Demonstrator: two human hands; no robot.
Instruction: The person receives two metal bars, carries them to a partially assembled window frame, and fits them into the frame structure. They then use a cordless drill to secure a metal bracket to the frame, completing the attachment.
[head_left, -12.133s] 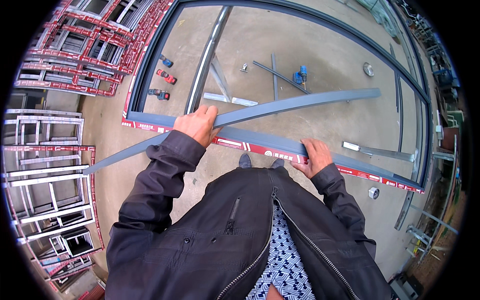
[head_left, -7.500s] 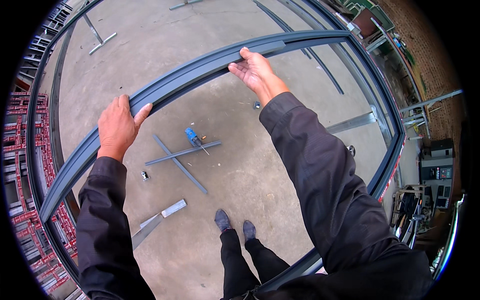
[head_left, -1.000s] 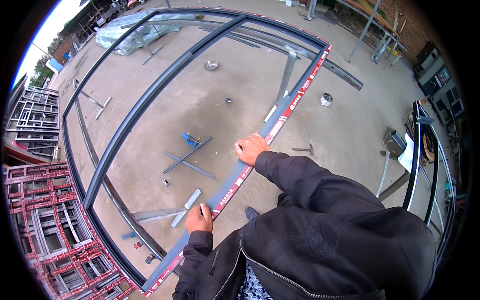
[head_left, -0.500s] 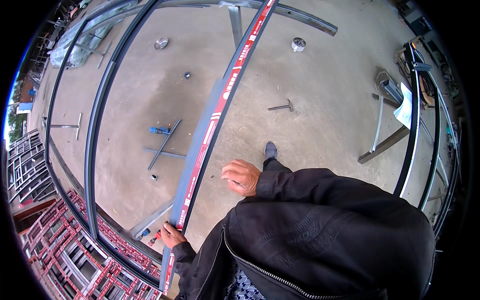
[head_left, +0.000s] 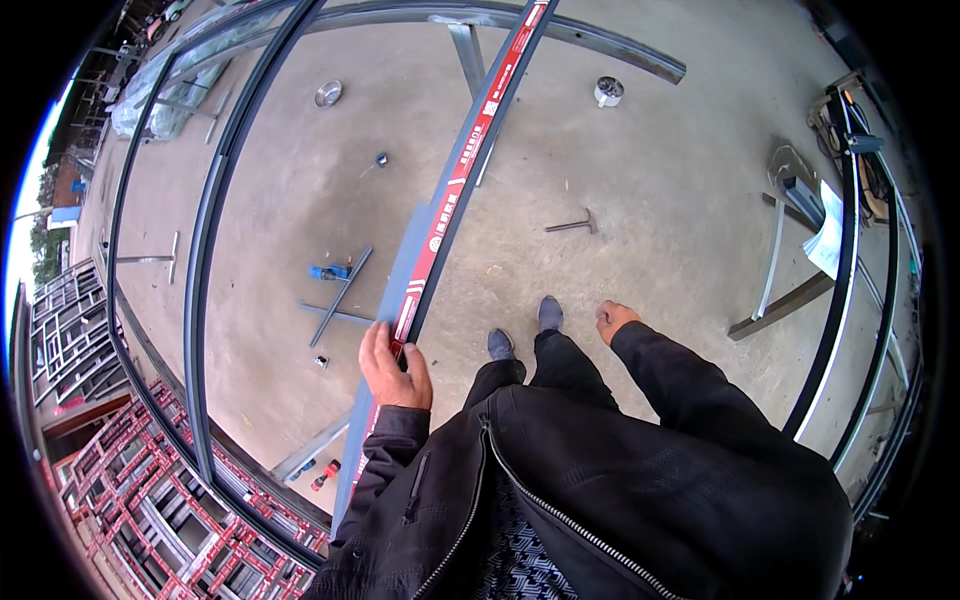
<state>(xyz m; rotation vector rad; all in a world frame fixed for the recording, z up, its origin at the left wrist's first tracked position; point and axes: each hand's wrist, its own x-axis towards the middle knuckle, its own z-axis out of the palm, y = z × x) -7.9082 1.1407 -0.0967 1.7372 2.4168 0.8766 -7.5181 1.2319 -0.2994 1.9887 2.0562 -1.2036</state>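
Observation:
A long dark metal bar (head_left: pixel 455 215) with red printed film along its top runs diagonally past me on the left. My left hand (head_left: pixel 397 376) lies on this bar, fingers stretched over its top and thumb apart on the near side; it is open. Out to the right, over the floor, my right hand (head_left: pixel 614 318) hangs with curled fingers and nothing visible in it. It touches nothing. Left of the bar a blue power drill (head_left: pixel 328 272) lies on the floor beside crossed metal strips (head_left: pixel 341 298).
A hammer (head_left: pixel 571 223) lies on the floor ahead, with a white pot (head_left: pixel 608 92) and a metal bowl (head_left: pixel 328 94) farther off. Dark frame rails (head_left: pixel 205 250) stand at left, near stacked red-filmed frames (head_left: pixel 165 500). More rails (head_left: pixel 845 270) and a white sheet (head_left: pixel 824 235) are at right.
My left hand has moved forward along the bar. My right hand has swung from beside the bar out to the right. Both shoes now show, and the view has shifted slightly.

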